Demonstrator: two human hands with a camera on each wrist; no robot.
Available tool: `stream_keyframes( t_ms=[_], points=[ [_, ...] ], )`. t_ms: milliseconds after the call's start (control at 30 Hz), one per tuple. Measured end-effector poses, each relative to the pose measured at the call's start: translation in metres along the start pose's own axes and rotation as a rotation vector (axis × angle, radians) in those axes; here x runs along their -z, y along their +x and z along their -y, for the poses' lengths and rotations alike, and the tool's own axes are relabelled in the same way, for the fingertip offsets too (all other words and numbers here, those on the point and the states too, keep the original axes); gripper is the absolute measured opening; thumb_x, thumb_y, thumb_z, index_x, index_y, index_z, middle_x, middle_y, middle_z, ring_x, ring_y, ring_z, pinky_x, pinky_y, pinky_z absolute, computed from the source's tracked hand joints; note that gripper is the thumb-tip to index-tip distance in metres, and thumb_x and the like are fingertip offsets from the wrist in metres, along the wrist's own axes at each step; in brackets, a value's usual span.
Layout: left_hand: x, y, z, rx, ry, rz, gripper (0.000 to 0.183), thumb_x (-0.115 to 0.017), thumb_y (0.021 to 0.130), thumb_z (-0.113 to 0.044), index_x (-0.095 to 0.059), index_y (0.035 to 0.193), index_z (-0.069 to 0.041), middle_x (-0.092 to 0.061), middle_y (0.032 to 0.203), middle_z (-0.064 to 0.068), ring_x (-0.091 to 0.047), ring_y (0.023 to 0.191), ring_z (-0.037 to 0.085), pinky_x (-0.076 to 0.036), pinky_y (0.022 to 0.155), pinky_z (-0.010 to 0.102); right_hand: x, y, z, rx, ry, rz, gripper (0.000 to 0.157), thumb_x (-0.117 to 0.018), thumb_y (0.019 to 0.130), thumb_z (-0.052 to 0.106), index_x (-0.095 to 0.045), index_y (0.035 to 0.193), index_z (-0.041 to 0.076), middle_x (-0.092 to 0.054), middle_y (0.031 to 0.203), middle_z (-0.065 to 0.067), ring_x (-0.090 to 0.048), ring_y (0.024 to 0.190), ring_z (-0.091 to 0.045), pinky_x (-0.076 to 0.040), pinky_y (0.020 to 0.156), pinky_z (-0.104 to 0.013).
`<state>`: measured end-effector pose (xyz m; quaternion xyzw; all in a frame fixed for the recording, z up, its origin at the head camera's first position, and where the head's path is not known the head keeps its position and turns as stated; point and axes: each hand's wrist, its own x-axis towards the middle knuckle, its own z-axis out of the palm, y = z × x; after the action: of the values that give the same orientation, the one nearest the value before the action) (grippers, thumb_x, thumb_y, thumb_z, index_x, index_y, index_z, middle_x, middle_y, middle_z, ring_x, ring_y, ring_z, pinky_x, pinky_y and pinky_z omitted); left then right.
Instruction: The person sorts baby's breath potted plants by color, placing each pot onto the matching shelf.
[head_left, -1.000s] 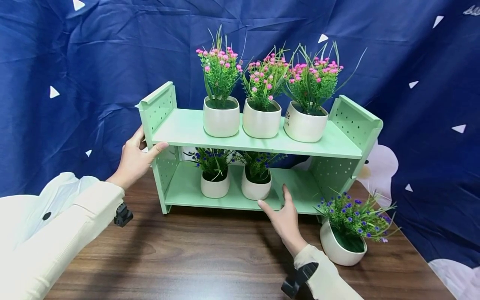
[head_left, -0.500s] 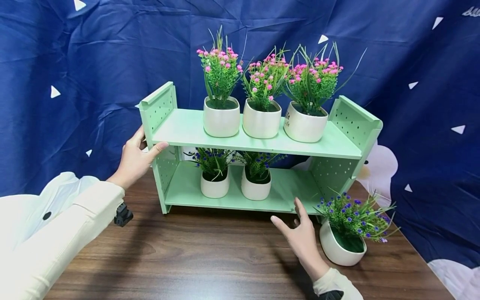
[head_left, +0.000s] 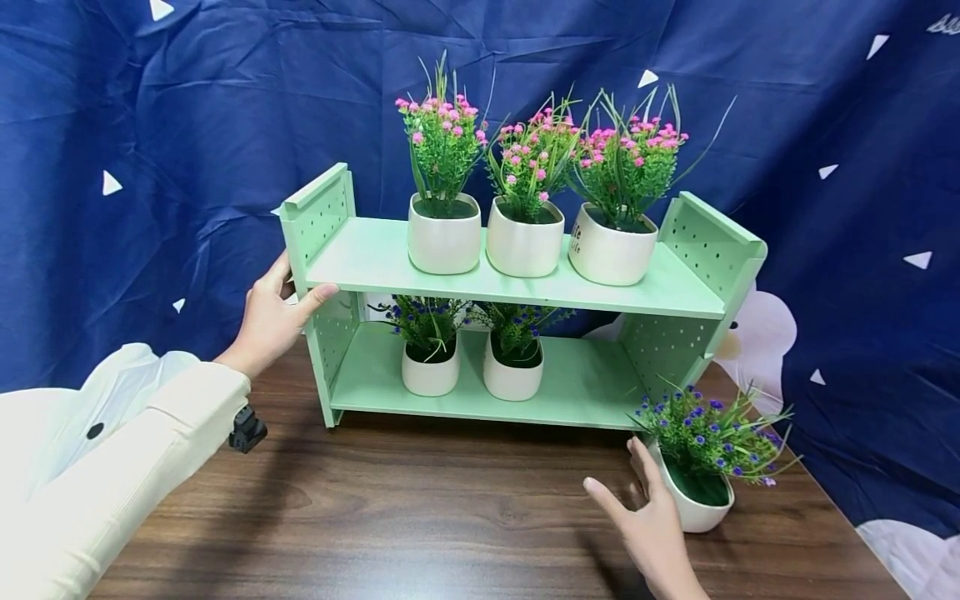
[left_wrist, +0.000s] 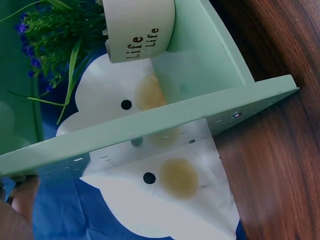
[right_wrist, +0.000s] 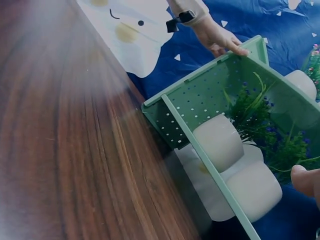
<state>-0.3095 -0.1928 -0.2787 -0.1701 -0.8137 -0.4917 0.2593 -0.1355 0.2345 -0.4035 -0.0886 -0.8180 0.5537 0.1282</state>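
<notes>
A light green two-tier shelf rack (head_left: 360,254) stands on the table. My left hand (head_left: 268,323) grips its left side panel, thumb over the front edge of the upper board, the other fingers partly hidden behind. At the right, on the table, sits a white pot of purple-blue flowers (head_left: 703,515). Beside its left side is my right hand (head_left: 647,521), fingers extended and thumb spread, holding nothing. Whether the fingertips touch the pot I cannot tell. On the lower board are two similar potted plants (head_left: 430,377) (head_left: 513,379); lettering shows on one pot (left_wrist: 142,30) in the left wrist view.
Three white pots (head_left: 444,243) with pink flowers line the upper board. Behind the rack hangs a dark blue cloth (head_left: 225,100) with white shapes. The brown wooden table (head_left: 420,508) extends in front, and its edge slopes away at the right.
My right hand has moved right and nearer, from the front of the lower board to beside the potted plant on the table. My left hand and the rack have stayed put.
</notes>
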Motion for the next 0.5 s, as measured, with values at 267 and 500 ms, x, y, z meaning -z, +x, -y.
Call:
stream_keyframes(
  t_ms=[267,500],
  points=[
    [-0.001,0.001,0.002,-0.005,-0.009,0.003,0.066,-0.07,0.089,-0.024,-0.039,0.147,-0.017,-0.054,0.136,0.014,-0.055,0.119,0.03,-0.047,0.082,0.012,0.024,-0.021,-0.01,-0.086,-0.101,-0.109,0.09,-0.074,0.086,0.028,-0.018,0.154,0.014,-0.026,0.156,-0.014,-0.027,0.141,-0.031,-0.035,0.1,-0.011],
    [-0.001,0.001,0.002,-0.01,-0.008,0.004,0.065,-0.07,0.089,-0.023,-0.039,0.147,-0.017,-0.053,0.135,0.014,-0.055,0.118,0.031,-0.047,0.082,0.012,0.047,-0.028,-0.026,-0.132,-0.09,-0.289,0.087,-0.076,0.084,0.022,-0.024,0.153,0.016,-0.029,0.155,-0.012,-0.027,0.141,-0.024,-0.029,0.092,0.001]
  ],
)
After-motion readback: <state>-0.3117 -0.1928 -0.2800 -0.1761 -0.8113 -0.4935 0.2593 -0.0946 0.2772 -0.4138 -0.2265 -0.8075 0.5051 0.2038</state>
